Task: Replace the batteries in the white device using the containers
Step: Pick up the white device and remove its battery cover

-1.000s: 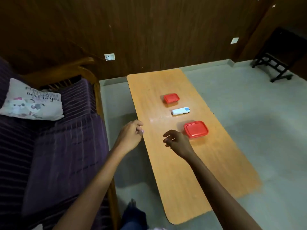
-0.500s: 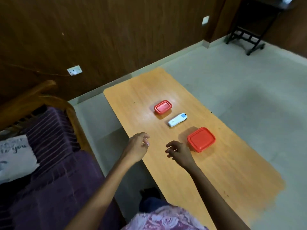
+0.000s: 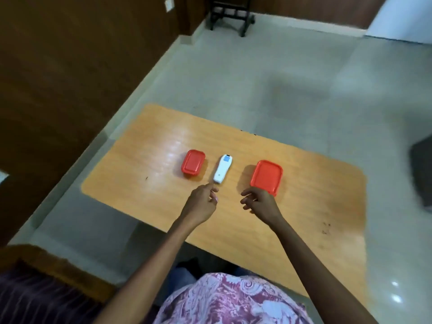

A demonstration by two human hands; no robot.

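A white device (image 3: 222, 169) with a small blue screen lies on the orange wooden table (image 3: 145, 160), between two lidded red containers. The small container (image 3: 193, 164) is to its left, the larger one (image 3: 266, 177) to its right. My left hand (image 3: 203, 202) hovers just below the device's near end, fingers loosely curled, index fingertip close to it, holding nothing. My right hand (image 3: 259, 204) hangs over the table just below the large container, fingers apart and empty.
A dark wooden wall (image 3: 58, 78) stands left of the table, with pale tiled floor around. A black stand (image 3: 230, 15) is at the far wall. A dark object (image 3: 420, 171) sits at the right edge. A striped purple sofa (image 3: 35, 298) lies at lower left.
The view has swung right, so the table now lies crosswise before me. Both hands have moved forward toward the device and the containers, still holding nothing.
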